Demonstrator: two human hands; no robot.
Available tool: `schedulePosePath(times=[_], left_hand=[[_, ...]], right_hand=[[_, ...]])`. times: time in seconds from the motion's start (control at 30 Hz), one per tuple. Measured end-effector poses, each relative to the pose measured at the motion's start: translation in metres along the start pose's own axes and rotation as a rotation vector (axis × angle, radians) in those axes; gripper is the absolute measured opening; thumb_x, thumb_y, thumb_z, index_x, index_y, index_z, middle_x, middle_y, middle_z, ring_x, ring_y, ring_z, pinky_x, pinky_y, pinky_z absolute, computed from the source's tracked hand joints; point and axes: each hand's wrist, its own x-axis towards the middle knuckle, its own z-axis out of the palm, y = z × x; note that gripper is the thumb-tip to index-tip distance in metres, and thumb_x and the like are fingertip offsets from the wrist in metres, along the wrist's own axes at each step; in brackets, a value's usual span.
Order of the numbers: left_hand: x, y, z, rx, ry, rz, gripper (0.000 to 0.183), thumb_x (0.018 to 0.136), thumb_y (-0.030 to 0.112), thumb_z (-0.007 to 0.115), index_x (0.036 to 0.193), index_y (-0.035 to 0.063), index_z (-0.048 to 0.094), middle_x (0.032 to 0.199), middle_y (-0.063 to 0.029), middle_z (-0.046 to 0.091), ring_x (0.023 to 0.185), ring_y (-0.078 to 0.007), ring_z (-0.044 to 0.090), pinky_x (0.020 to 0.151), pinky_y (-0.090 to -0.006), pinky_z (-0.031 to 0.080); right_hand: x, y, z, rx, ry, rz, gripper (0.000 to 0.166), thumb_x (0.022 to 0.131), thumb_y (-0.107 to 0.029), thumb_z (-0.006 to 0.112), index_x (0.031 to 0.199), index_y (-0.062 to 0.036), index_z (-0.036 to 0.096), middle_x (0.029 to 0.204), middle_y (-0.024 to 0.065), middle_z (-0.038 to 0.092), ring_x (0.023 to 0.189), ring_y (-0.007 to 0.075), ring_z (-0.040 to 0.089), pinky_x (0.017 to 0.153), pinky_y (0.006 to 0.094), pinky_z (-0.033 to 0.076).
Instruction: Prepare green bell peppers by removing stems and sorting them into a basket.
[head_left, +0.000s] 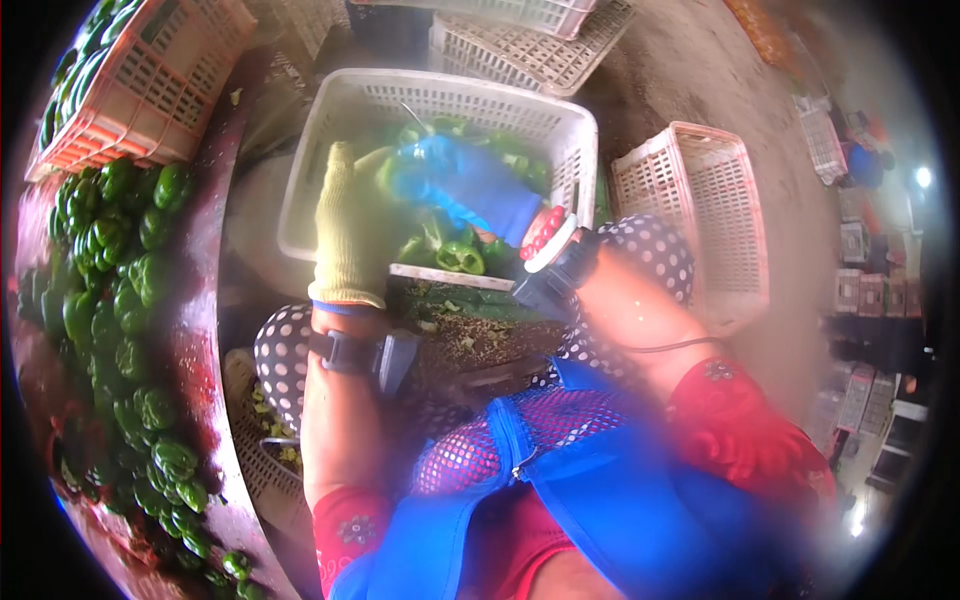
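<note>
My left hand (343, 217), in a pale yellow knit glove, is over the left side of a white plastic crate (442, 78). Its fingers curl around a blurred green bell pepper (388, 178). My right hand (465, 180), in a blue glove, meets the same pepper from the right. A thin metal tool (412, 116) juts up from the blue fingers; its handle is hidden and its kind is unclear. Beneath both hands the crate holds opened green peppers, including one cut half (460, 257) with its hollow facing up. Haze blurs the fingertips.
Whole green peppers (109, 232) are heaped along a metal-edged table (199, 330) at left, below a filled pink crate (150, 90). Another plastic crate (724, 225) stands at right. More crates (510, 49) are stacked ahead. A basket (270, 465) with scraps is by my left leg.
</note>
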Motion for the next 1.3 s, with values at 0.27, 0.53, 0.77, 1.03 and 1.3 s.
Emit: schedulePosePath(times=[0.27,0.53,0.77,1.03,1.3], left_hand=[[-0.140,0.099,0.005,0.510,0.322,0.308,0.010,0.091,0.001,0.055,0.096,-0.0001,0.064,0.083,-0.0041,0.062,0.065,-0.0090,0.053,0.055,-0.0241,0.047],[-0.224,0.149,-0.116,1.720,0.668,-0.129,0.026,0.095,0.034,0.066,0.101,0.0108,0.076,0.080,-0.0097,0.072,0.074,-0.0243,0.071,0.072,-0.0417,0.056],[-0.126,0.186,-0.229,0.765,1.163,-0.007,0.030,0.093,0.026,0.061,0.110,0.0035,0.071,0.115,-0.0194,0.069,0.098,-0.0355,0.070,0.082,-0.0430,0.059],[-0.066,0.164,-0.209,1.969,1.083,-0.234,0.055,0.097,0.042,0.061,0.139,0.0077,0.053,0.143,-0.0041,0.056,0.136,-0.0231,0.047,0.113,-0.0463,0.034],[-0.092,0.148,-0.282,0.461,1.170,0.420,0.068,0.079,0.027,0.088,0.132,0.0018,0.055,0.118,-0.0111,0.068,0.106,-0.0215,0.067,0.092,-0.0393,0.053]], right_hand=[[0.041,0.039,-0.071,0.814,0.240,0.138,0.022,0.094,-0.030,0.071,0.093,-0.0102,0.063,0.077,0.0040,0.063,0.063,0.0189,0.062,0.059,0.0307,0.053],[0.023,0.045,-0.037,1.127,-0.163,0.529,0.024,0.099,-0.018,0.057,0.110,0.0032,0.058,0.096,0.0100,0.063,0.072,0.0150,0.061,0.068,0.0319,0.053],[-0.002,0.025,-0.012,0.756,-0.044,0.481,0.033,0.099,-0.034,0.062,0.123,-0.0111,0.059,0.094,0.0102,0.062,0.067,0.0164,0.057,0.062,0.0331,0.049],[-0.007,0.023,0.003,0.571,0.029,0.526,0.039,0.099,-0.035,0.061,0.126,-0.0068,0.063,0.092,0.0067,0.063,0.064,0.0154,0.054,0.060,0.0310,0.048],[-0.015,0.018,0.031,0.555,0.016,0.557,0.023,0.097,-0.023,0.067,0.114,-0.0083,0.066,0.086,0.0019,0.065,0.061,0.0135,0.057,0.056,0.0287,0.050]])
